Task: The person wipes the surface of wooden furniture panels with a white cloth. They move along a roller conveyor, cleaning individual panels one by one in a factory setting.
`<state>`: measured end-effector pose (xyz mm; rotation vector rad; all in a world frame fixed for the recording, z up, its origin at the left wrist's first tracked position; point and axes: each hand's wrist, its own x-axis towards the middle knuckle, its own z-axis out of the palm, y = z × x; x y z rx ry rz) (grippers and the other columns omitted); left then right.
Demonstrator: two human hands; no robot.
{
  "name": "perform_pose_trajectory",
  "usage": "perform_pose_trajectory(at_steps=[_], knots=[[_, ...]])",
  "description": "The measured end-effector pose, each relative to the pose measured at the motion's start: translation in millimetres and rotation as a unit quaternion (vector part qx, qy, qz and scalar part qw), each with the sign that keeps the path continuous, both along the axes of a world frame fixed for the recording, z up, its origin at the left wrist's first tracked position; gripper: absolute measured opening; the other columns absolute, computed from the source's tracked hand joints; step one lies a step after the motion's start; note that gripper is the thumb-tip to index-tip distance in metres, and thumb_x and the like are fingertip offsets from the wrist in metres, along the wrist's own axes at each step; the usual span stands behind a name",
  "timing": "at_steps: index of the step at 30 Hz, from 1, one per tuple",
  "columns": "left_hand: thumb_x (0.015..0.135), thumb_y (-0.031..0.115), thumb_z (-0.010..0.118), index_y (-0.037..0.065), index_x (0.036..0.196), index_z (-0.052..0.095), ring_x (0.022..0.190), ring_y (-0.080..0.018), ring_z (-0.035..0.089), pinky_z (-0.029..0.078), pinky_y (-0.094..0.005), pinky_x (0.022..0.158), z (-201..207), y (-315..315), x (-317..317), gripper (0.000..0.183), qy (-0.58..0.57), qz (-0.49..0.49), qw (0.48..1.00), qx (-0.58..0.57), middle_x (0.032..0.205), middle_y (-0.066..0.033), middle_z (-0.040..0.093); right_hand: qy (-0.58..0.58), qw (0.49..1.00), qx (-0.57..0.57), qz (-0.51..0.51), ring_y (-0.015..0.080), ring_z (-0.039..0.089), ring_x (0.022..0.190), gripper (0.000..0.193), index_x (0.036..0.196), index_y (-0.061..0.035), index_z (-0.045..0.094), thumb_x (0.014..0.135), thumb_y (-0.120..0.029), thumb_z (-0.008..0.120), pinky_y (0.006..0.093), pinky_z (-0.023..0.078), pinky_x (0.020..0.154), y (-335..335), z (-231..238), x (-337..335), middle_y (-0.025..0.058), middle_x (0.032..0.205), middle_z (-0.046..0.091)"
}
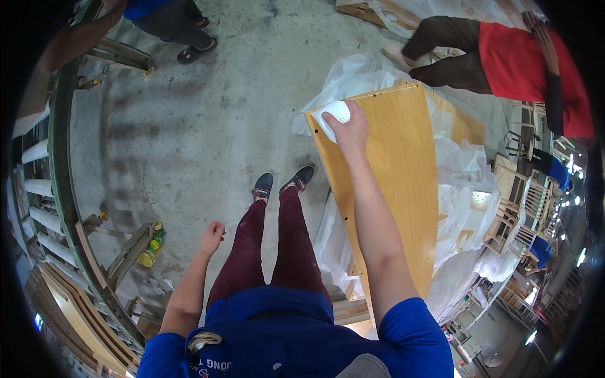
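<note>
My right hand (350, 131) is closed on a white pad (334, 114), perhaps folded sheet or cloth, at the far left corner of a varnished wooden panel (403, 183). The pad lies against the panel's corner and edge. Small dark holes run along the panel's edges. My left hand (213, 238) hangs at my left side over the floor, its fingers curled in, with nothing visible in them.
Thin white wrapping (463, 170) lies under and beside the panel. On the left runs a metal roller conveyor (63, 170), with a yellow-green bottle (151, 249) by its leg. A person in red (523, 63) stands far right; another person's leg (179, 31) shows far left.
</note>
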<state>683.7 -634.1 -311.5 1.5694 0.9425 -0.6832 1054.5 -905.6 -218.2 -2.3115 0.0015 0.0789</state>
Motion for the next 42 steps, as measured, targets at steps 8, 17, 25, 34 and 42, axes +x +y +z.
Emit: perform_pose_trajectory(at_steps=[8,17,25,34,42], knots=[[0.090,0.021,0.054,0.002,0.091,0.058,0.071,-0.0130,0.059,0.050,-0.0280,0.062,0,4,2,0.020,0.013,-0.016,1.000,0.002,0.077,-0.0059,0.060,-0.005,1.000,-0.020,0.003,0.0296,0.061,0.085,0.040,0.095,-0.0011,0.062,0.068,-0.026,0.079,0.0383,0.048,0.075,-12,4,-20,0.0150,0.093,0.061],[0.090,0.021,0.054,0.002,0.092,0.058,0.071,-0.0137,0.060,0.050,-0.0284,0.062,-1,9,8,0.020,0.012,-0.043,0.999,0.008,0.077,-0.0060,0.061,0.006,0.999,-0.028,-0.033,0.0305,0.060,0.088,0.040,0.098,-0.0039,0.063,0.069,-0.028,0.077,0.0391,0.048,0.077,-24,4,-43,0.0146,0.095,0.059],[0.090,0.021,0.053,0.002,0.092,0.058,0.071,-0.0134,0.059,0.049,-0.0279,0.062,-6,15,12,0.020,0.013,-0.073,0.997,0.003,0.077,-0.0057,0.061,0.011,0.997,-0.021,-0.070,0.0304,0.059,0.087,0.041,0.097,-0.0047,0.063,0.068,-0.030,0.078,0.0396,0.047,0.076,-23,-2,-53,0.0135,0.093,0.057],[0.090,0.025,0.053,0.002,0.092,0.058,0.067,-0.0135,0.058,0.048,-0.0283,0.061,-23,8,24,0.023,-0.006,-0.132,0.991,-0.013,0.076,-0.0059,0.061,0.009,0.995,-0.019,-0.094,0.0304,0.059,0.087,0.042,0.097,-0.0033,0.063,0.067,-0.028,0.079,0.0388,0.047,0.076,-54,2,-102,0.0138,0.093,0.058],[0.090,0.027,0.054,0.001,0.093,0.057,0.065,-0.0143,0.059,0.049,-0.0295,0.062,-26,-9,45,0.026,-0.015,-0.185,0.983,0.000,0.076,-0.0065,0.061,0.049,0.985,-0.009,-0.166,0.0299,0.059,0.091,0.041,0.099,-0.0023,0.062,0.069,-0.024,0.079,0.0369,0.047,0.079,-92,14,-165,0.0141,0.096,0.060]])
